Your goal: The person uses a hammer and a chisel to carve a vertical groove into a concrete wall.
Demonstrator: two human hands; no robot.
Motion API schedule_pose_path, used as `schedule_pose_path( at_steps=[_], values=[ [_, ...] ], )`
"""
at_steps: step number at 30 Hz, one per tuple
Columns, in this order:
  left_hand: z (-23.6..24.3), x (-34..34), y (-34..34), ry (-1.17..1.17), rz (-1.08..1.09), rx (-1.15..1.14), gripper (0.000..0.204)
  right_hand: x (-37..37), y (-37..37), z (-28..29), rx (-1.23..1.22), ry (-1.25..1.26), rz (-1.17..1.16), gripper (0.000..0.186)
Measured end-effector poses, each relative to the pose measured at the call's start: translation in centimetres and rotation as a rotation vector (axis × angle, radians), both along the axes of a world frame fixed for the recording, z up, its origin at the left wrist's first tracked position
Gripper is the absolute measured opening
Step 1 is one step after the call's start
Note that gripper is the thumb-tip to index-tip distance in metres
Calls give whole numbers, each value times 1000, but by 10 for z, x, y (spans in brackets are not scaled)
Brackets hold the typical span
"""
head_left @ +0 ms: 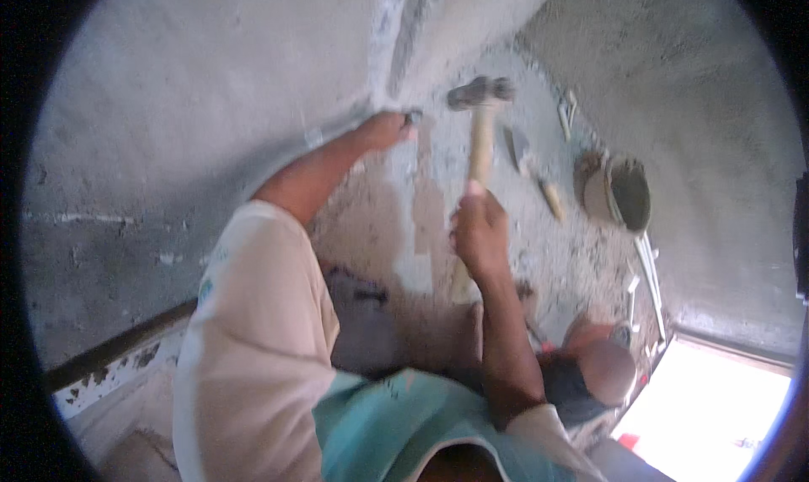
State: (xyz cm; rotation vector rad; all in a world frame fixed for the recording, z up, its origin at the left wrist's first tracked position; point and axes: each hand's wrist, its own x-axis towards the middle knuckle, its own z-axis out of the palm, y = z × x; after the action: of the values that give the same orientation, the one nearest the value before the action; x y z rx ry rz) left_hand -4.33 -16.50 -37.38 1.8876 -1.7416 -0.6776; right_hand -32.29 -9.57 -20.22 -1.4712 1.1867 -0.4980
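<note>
My right hand [483, 233] is wrapped round the wooden handle of a hammer [481, 145]. The hammer's grey metal head is raised in front of me, to the right of my left hand. Low by the wall corner, my left hand [386, 131] is closed on a small object with a dark end [412, 118]; its kind is too small and blurred to tell. The hammer head and that object are apart. To the right of the hammer, a trowel [519, 151] with a wooden handle lies on the floor.
A mortar-smeared bucket [630, 194] stands by the right wall. Behind it lie thin white pipes [649, 267]; small tools [566, 115] lie farther ahead. Rough grey walls [211, 69] meet at a corner before me. A bright opening [708, 406] is at the lower right.
</note>
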Motion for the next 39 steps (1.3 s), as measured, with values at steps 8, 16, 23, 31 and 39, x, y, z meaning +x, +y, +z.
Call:
schedule_pose_path(
  at_steps=[8, 16, 23, 31, 39],
  values=[
    [13, -20, 18, -7, -47, 46, 36, 30, -57, 134, -807, -647, -93, 41],
    [-6, -19, 13, -63, -1, 11, 36, 4, 11, -80, -15, 126, 50, 43],
    [9, -8, 9, -51, -85, 120, 36, 4, -25, 89, -382, -274, -192, 48],
    [9, -21, 4, 21, -126, 100, 38, 8, -33, 35, -862, -164, -125, 52],
    [17, 16, -13, 12, -67, 132, 39, 4, -22, -15, 44, -140, -91, 44]
  ],
)
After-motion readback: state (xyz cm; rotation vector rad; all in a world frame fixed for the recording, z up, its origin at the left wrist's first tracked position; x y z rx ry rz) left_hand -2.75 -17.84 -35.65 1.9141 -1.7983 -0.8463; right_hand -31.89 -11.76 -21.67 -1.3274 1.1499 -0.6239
